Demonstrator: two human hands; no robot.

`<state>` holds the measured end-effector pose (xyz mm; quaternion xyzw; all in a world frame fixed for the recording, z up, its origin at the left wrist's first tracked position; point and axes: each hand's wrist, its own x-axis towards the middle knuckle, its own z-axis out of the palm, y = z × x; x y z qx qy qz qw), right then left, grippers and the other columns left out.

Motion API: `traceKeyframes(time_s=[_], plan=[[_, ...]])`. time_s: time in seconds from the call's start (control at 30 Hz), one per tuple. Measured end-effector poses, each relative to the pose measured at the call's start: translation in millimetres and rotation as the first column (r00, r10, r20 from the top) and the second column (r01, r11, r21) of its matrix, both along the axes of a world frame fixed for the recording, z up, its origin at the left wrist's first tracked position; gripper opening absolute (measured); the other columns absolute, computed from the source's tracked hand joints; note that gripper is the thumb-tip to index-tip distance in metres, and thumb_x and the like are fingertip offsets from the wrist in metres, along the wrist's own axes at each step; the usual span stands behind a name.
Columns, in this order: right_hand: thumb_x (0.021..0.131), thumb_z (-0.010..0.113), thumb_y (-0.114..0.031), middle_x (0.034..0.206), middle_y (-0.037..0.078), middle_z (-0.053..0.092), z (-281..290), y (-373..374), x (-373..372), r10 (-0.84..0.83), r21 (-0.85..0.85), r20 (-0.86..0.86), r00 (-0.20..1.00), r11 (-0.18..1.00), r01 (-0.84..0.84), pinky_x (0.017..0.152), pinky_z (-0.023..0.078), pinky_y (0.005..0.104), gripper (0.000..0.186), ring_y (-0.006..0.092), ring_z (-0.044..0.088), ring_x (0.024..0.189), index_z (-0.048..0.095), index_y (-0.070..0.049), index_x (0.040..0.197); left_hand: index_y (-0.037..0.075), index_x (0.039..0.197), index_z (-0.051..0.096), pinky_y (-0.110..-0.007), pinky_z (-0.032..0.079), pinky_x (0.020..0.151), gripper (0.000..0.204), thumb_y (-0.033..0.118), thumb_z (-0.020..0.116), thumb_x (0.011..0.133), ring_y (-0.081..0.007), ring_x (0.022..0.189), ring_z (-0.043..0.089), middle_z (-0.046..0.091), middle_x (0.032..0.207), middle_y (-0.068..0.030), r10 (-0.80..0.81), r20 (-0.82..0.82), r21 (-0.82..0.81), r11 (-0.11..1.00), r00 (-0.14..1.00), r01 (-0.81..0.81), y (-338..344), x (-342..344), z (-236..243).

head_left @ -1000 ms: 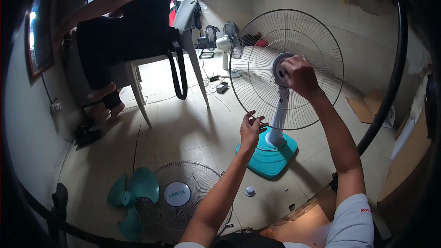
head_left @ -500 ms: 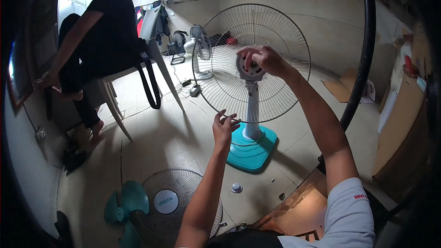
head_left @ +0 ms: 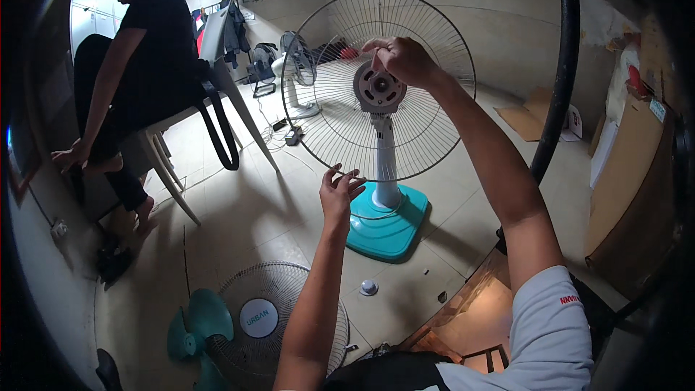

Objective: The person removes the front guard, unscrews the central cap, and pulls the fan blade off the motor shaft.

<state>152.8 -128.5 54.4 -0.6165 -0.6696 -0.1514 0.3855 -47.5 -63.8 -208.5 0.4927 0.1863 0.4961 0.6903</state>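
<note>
A round wire guard (head_left: 434, 145) stands upright at the pale motor hub (head_left: 381, 94) of a pedestal fan with a turquoise base (head_left: 384, 239). My left hand (head_left: 337, 195) grips the guard's lower rim with its fingers. My right hand (head_left: 398, 58) is just above and in front of the hub, fingers loosely bent and apart, with nothing visible in them. On the floor below lie a turquoise three-blade propeller (head_left: 210, 315), a second wire guard with a round central badge (head_left: 258, 318) and a small white cap (head_left: 368, 287).
At left a person (head_left: 145, 43) sits sideways on a plastic chair (head_left: 232, 130) with a hanging strap. Other fans (head_left: 293, 65) and cables are behind. A black pole (head_left: 561, 72) rises at right, near cardboard (head_left: 622, 195) and a wall. A brown board (head_left: 478, 333) lies near me.
My right hand has loosened from the hub's centre and moved up slightly, exposing the hub. My left hand stays on the rim. The view has shifted, and more of the seated person shows.
</note>
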Motion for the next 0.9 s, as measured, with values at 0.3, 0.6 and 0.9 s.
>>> traceKeyframes(time_s=[0.3, 0.6, 0.9], plan=[[0.091, 0.048, -0.016, 0.104, 0.011, 0.078, -7.1, 9.2, 9.0, 0.378, -0.045, -0.134, 0.916, 0.921, -0.387, 0.096, 0.055, 0.037, 0.041, 0.0239, 0.075, 0.097, 0.073, -0.005, 0.122, -0.004, 0.146, 0.037, -0.042, 0.063, 0.092, 0.049, 0.008, 0.055, 0.102, -0.0376, 0.107, 0.072, 0.064, 0.128, -0.0296, -0.005, 0.0, -0.004, 1.0, 1.0, 0.005, 0.4, 3.5, -2.7], [0.091, 0.046, -0.019, 0.1, 0.01, 0.078, -0.2, 7.0, 12.2, 0.424, -0.158, -0.052, 0.904, 0.891, -0.427, 0.097, 0.054, 0.0371, 0.04, 0.0242, 0.073, 0.1, 0.076, -0.007, 0.115, -0.004, 0.147, 0.036, -0.042, 0.063, 0.092, 0.052, 0.009, 0.058, 0.101, -0.0372, 0.105, 0.073, 0.063, 0.128, -0.0295, -0.029, 0.019, -0.006, 1.0, 0.999, 0.029, 2.4, 8.8, -3.3], [0.09, 0.049, -0.016, 0.109, 0.007, 0.077, -2.6, 5.0, 16.9, 0.132, -0.169, 0.04, 0.99, 0.978, -0.124, 0.096, 0.055, 0.0369, 0.039, 0.0219, 0.072, 0.098, 0.076, -0.009, 0.118, -0.003, 0.147, 0.036, -0.043, 0.063, 0.092, 0.051, 0.009, 0.055, 0.102, -0.037, 0.105, 0.073, 0.063, 0.129, -0.0295, -0.033, 0.013, 0.011, 0.999, 0.999, 0.033, 4.3, 13.8, -7.7]])
